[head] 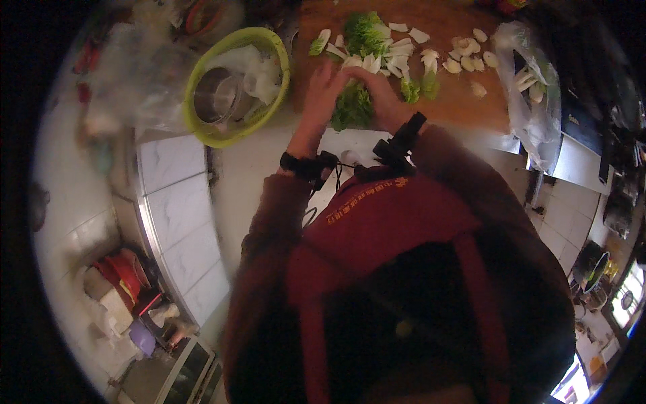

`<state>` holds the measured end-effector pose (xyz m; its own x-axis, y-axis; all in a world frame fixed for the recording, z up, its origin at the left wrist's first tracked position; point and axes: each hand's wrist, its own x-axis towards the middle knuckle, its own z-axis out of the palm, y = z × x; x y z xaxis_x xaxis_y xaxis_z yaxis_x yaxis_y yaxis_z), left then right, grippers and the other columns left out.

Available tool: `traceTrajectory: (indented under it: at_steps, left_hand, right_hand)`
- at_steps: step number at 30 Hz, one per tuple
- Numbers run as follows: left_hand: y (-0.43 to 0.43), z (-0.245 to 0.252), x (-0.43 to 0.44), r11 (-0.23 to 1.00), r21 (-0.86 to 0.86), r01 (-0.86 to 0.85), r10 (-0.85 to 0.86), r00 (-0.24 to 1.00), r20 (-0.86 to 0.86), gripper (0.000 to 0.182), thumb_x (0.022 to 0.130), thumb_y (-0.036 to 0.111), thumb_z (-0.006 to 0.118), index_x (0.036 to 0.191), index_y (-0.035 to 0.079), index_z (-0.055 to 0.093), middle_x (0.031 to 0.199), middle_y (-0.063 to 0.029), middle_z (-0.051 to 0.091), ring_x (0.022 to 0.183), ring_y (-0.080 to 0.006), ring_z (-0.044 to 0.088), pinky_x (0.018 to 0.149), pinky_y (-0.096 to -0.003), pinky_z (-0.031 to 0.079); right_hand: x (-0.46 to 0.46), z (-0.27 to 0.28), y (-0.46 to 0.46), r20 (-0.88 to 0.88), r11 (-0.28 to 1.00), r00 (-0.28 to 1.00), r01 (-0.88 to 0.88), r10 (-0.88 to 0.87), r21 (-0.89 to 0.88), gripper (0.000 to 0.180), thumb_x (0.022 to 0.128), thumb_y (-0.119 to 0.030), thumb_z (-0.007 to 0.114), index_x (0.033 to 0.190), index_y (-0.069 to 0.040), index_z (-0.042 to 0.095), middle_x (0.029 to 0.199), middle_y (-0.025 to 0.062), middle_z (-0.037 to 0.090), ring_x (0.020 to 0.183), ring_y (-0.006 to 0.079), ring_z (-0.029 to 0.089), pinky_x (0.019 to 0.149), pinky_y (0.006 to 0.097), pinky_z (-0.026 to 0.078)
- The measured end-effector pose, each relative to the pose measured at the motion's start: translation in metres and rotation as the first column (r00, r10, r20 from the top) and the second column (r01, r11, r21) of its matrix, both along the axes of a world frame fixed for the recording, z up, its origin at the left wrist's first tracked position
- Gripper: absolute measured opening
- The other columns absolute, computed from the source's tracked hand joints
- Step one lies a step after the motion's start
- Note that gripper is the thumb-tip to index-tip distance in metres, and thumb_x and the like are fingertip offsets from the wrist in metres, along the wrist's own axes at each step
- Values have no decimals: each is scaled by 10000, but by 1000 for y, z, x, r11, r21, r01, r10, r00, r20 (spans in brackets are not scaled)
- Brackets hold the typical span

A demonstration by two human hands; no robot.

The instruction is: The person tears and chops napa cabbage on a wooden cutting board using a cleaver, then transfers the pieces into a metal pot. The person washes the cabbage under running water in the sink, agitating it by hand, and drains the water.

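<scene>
My left hand (321, 91) and my right hand (379, 93) come together over a clump of cut napa cabbage (353, 107) near the front edge of a wooden cutting board (469, 108). Both hands close around the clump from either side, thumbs almost meeting. Its green leaves show between my wrists, and my fingers partly hide the rest. Just beyond lie white cabbage stem pieces (401, 48) and a frilly green leaf piece (366, 33). A smaller piece of cabbage (430, 76) sits to the right of my right hand.
Pale sliced pieces (467, 53) lie on the board's right part. A clear plastic bag (552, 101) with vegetables hangs at its right edge. Left of the board, a yellow-green plastic basket (192, 116) holds a metal bowl (204, 96). Bags (156, 76) crowd the far left.
</scene>
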<state>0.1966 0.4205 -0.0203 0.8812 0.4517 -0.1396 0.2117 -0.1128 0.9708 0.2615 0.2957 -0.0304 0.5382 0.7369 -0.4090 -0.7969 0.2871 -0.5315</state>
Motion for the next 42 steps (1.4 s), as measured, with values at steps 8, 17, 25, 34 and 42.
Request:
traceTrajectory:
  at_steps: [8, 17, 25, 34, 42]
  left_hand:
    - [-27, 21, -13, 956, -223, 188, -178, 982, 66, 634, 746, 183, 652, 1274, 6, 349, 1174, -136, 488, 1079, -208, 474, 901, -301, 376]
    - [-34, 24, -7, 913, 381, 146, -138, 989, -50, 476, 710, 124, 637, 1152, 21, 492, 1043, -130, 568, 954, -249, 543, 846, -323, 412]
    - [-22, -8, -7, 705, 670, 232, -291, 956, -25, 507, 688, 101, 626, 1177, 84, 492, 1052, -148, 536, 973, -312, 499, 856, -387, 387]
    - [-44, -9, -4, 690, 577, 438, -348, 899, -267, 484, 716, 145, 597, 1180, 68, 484, 1098, -159, 542, 1002, -297, 519, 864, -378, 400]
    - [-138, 10, 29, 587, 503, 634, -627, 750, -213, 433, 720, 157, 595, 1126, 39, 502, 981, -187, 575, 918, -342, 547, 788, -389, 437]
  right_hand:
    - [-10, 27, 2, 21, 998, 997, 70, -70, -4, 275, 805, -276, 562, 1003, -85, 551, 866, 26, 588, 750, 136, 566, 695, 279, 460]
    - [-1, 27, -72, 549, 977, 835, 156, -51, -147, 438, 790, -148, 633, 1177, -28, 467, 1047, 61, 555, 990, 153, 519, 862, 295, 420]
    - [1, 17, -348, 721, -236, 565, 824, 401, -515, 457, 763, -330, 615, 1140, -85, 535, 1074, 147, 576, 935, 283, 576, 783, 357, 464]
    - [-15, -46, -469, 264, -642, 942, 333, 206, -690, 386, 706, -288, 588, 1071, -167, 560, 1028, 142, 594, 991, 332, 548, 818, 424, 449]
    - [-68, -10, -506, 384, -590, 874, 485, 297, -646, 416, 697, -399, 633, 921, -49, 611, 864, 181, 620, 823, 335, 593, 713, 409, 467]
